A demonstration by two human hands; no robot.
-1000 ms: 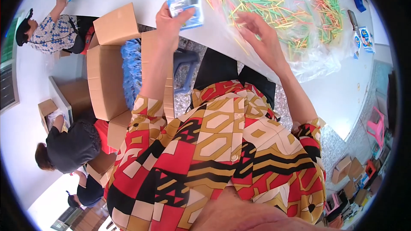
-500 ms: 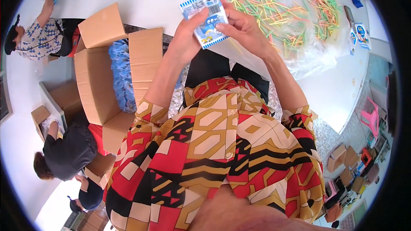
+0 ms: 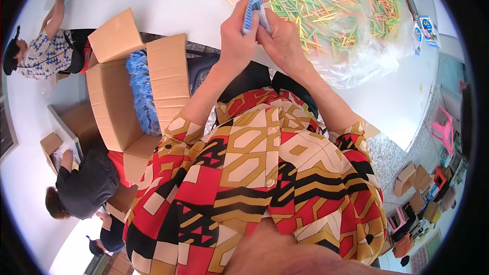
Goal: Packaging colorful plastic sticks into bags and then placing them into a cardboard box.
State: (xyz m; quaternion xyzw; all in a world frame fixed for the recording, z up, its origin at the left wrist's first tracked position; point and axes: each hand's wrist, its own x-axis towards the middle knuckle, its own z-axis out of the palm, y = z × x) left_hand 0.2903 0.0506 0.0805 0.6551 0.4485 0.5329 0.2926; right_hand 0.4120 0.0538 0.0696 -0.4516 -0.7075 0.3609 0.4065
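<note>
The left hand (image 3: 237, 35) is closed around a small blue and white packet (image 3: 253, 9), thumb and fingers pinching its lower part so that it stands edge-on. The right hand (image 3: 281, 40) is pressed against the left one, its fingers curled onto the same packet from the other side; how tightly it grips cannot be told, since the fingertips are hidden behind the packet. Both hands meet just above the edge of a white table (image 3: 188, 10).

Left of the left hand, below the table edge, an open cardboard box (image 3: 114, 107) stands with its flaps up, and a stack of blue packets (image 3: 144, 97) fills it.

Just beyond the hands, and to the right of them, a clear plastic sheet (image 3: 356, 66) lies on the table under a wide heap of thin sticks (image 3: 326, 5) in green, yellow and orange.

Far to the left, a person in a patterned shirt (image 3: 38, 56) sits at the table, well apart from the hands.
</note>
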